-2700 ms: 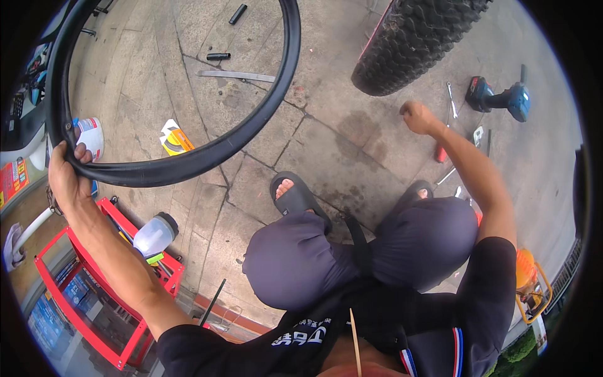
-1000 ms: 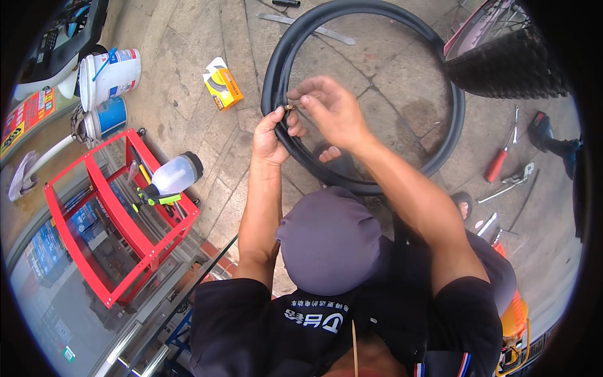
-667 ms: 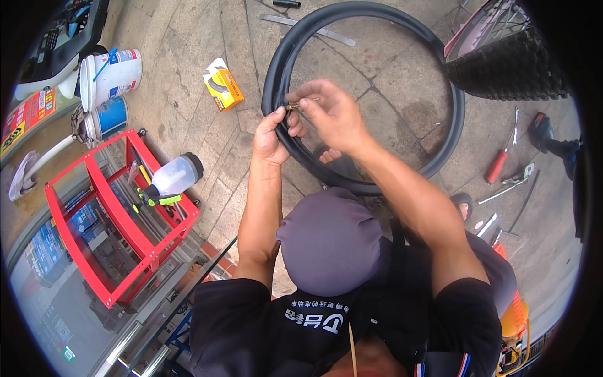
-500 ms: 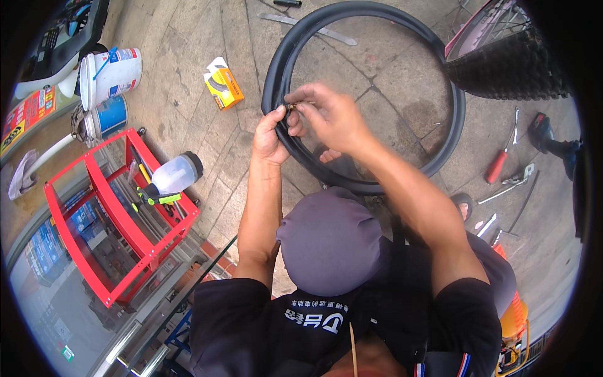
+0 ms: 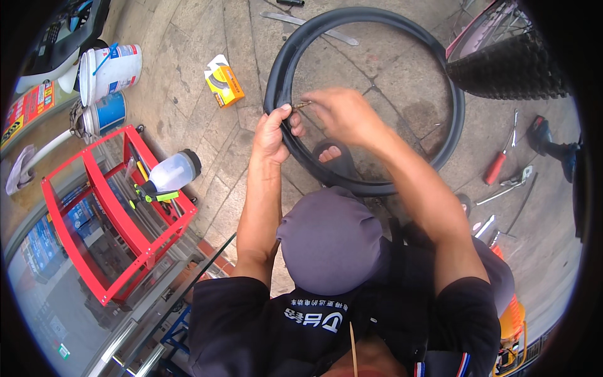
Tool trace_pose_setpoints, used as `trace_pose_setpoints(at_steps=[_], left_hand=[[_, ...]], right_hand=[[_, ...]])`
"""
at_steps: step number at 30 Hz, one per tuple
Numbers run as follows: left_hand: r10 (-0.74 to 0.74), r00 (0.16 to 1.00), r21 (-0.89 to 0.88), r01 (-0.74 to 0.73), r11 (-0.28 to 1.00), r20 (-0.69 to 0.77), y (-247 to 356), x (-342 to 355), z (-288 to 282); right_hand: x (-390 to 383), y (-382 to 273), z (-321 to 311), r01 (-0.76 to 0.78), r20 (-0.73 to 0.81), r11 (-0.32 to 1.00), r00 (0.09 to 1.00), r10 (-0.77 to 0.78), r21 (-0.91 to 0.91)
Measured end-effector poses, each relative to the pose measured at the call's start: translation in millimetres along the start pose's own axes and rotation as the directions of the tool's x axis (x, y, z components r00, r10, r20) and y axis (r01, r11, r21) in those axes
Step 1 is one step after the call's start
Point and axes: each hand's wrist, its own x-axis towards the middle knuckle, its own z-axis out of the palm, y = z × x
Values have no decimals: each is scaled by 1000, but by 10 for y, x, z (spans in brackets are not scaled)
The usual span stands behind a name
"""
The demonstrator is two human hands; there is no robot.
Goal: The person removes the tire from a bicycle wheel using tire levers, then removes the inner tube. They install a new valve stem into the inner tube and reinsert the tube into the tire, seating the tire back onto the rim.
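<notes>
A black rubber inner tube (image 5: 451, 125) forms a large loop around my sandaled foot (image 5: 330, 154). My left hand (image 5: 275, 132) grips the tube's left side, with its thumb beside a small brass valve stem (image 5: 300, 105). My right hand (image 5: 344, 116) is at that stem, with curled fingers pinched at it; its fingertips are partly hidden. Left of the loop lies a yellow box (image 5: 223, 88) with a white flap. A flat metal strip (image 5: 339, 36) lies partly within the loop's top.
A treaded wheel (image 5: 502, 75) stands upper right. Screwdriver (image 5: 493, 169), wrenches (image 5: 515, 129) and drill (image 5: 556, 144) lie at right. At left are a red cart (image 5: 103, 220), spray bottle (image 5: 176, 173), white bucket (image 5: 113, 72) and blue can (image 5: 110, 116).
From 2.7 seconds ago, the tube has come down from the upper left and my right hand has joined my left at it. Since half a second ago, my right hand has shifted slightly right.
</notes>
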Motion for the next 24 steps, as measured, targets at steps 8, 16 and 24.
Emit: trace_pose_setpoints(at_steps=[8, 16, 24], left_hand=[[45, 996, 190, -30, 981, -79, 44, -30, 112], [-52, 996, 202, 66, 977, -74, 72, -83, 116], [19, 996, 292, 8, 956, -91, 63, -1, 142]], right_hand=[[37, -31, -154, -399, 259, 893, 903, 344, 207], [-87, 208, -108, 269, 175, 952, 954, -243, -143], [-172, 106, 95, -315, 60, 900, 948, 312, 302]])
